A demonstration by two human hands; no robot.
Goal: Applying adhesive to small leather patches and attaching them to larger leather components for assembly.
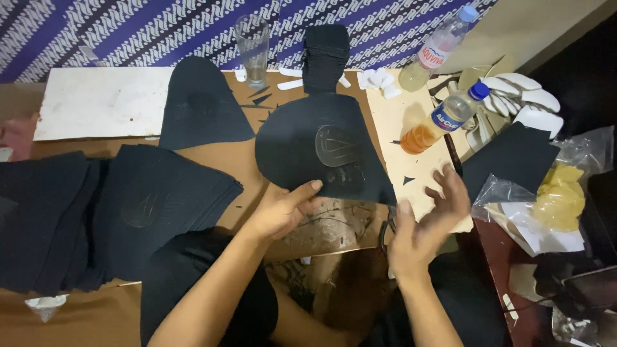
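My left hand (281, 209) pinches the near edge of a black fan-shaped fabric panel (302, 138), thumb on top. A clear curved template piece (337, 145) lies on that panel. My right hand (429, 212) hovers open and blurred just right of the panel, over the pale board (398, 115), holding nothing. A tall stack of similar black pieces (325, 54) stands behind the panel. Another black cone-shaped piece (199, 106) lies to the left.
A big pile of black cut pieces (109, 212) fills the left. An empty glass (253, 48), two plastic bottles (443, 42) (450, 115), white shaped pieces (524, 90), a black sheet (511, 157) and plastic bags (559, 193) crowd the back and right.
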